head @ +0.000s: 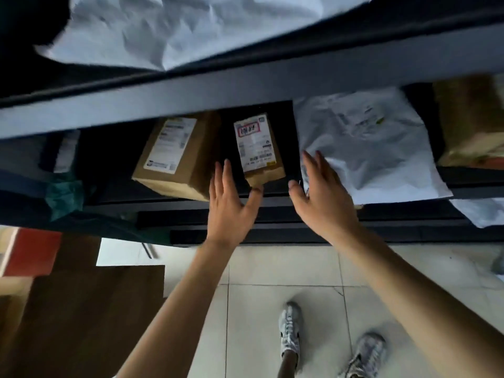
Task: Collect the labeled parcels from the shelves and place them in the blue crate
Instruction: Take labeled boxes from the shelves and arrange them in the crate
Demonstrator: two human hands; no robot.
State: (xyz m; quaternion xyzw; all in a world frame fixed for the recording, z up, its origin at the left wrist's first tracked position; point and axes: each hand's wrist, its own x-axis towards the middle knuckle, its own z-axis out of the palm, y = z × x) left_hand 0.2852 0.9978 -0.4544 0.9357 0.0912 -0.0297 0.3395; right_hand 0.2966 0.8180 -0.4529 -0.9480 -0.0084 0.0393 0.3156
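On shelf [283, 148], small labeled parcel [259, 148] lies btwn bigger box [174, 154] on its left & white poly bag [368, 148] on its right. L hand [229, 203] just left of parcel, fingers spread, released, thumb at its near corner. R hand [321, 197] just right, fingers released, grasping nothing.

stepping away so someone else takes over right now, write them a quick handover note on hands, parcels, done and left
Left hand: open, empty, thumb by the near corner of the small labeled parcel.
Right hand: open, empty, over the edge of the white mailer.
Larger brown box lies left of the small parcel.
Done: nothing held; blue crate out of view, so its contents are unknown.
Left: grip the small parcel, likely next, then the others, and crate them.
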